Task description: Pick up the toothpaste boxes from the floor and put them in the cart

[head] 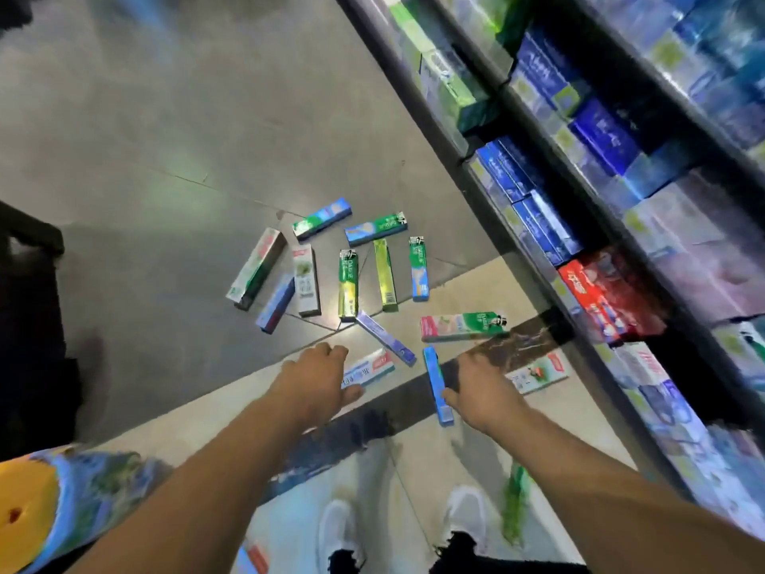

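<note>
Several toothpaste boxes lie scattered on the grey floor point(165, 159) ahead of me. Both of my arms reach down toward the nearest ones. My left hand point(318, 377) hovers with relaxed fingers beside a white, blue and red box point(370, 368), its thumb close to that box's near end. My right hand point(480, 389) is spread between a slim blue box point(435, 383) and a white box point(538, 372); its thumb is at the blue box's edge. Neither hand holds anything. A green and red box point(459, 327) and a purple box point(385, 337) lie just beyond.
Store shelves point(538, 225) packed with toothpaste boxes run along the right. A dark frame point(29, 283) stands at the left edge. My white shoes point(463, 515) are below, with a green box point(515, 503) beside them. A yellow and patterned object point(62, 503) is at bottom left.
</note>
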`<move>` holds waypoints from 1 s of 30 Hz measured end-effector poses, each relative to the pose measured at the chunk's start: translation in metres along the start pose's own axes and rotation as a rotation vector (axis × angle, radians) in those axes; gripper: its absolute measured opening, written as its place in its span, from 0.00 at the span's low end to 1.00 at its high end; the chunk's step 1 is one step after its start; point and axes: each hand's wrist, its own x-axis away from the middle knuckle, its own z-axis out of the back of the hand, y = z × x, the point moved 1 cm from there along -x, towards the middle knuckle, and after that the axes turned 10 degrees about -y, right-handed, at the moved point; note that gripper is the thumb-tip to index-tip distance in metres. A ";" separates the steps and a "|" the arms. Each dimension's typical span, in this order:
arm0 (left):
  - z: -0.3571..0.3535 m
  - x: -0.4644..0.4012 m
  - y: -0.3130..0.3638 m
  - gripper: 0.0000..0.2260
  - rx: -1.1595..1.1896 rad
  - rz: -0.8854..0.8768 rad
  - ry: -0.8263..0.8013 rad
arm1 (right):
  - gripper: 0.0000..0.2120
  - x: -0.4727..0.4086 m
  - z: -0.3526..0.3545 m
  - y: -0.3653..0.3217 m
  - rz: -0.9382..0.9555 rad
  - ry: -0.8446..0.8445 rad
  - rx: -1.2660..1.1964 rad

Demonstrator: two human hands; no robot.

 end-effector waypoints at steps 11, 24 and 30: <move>-0.115 -0.212 -0.063 0.32 -0.144 -0.070 -0.043 | 0.31 -0.207 -0.128 0.042 -0.169 0.058 -0.113; -0.171 -0.295 -0.066 0.39 -0.135 -0.059 -0.113 | 0.22 -0.271 -0.154 0.065 -0.247 0.009 -0.101; -0.186 -0.308 -0.053 0.42 -0.164 -0.013 -0.104 | 0.18 -0.265 -0.104 0.074 -0.149 -0.011 -0.267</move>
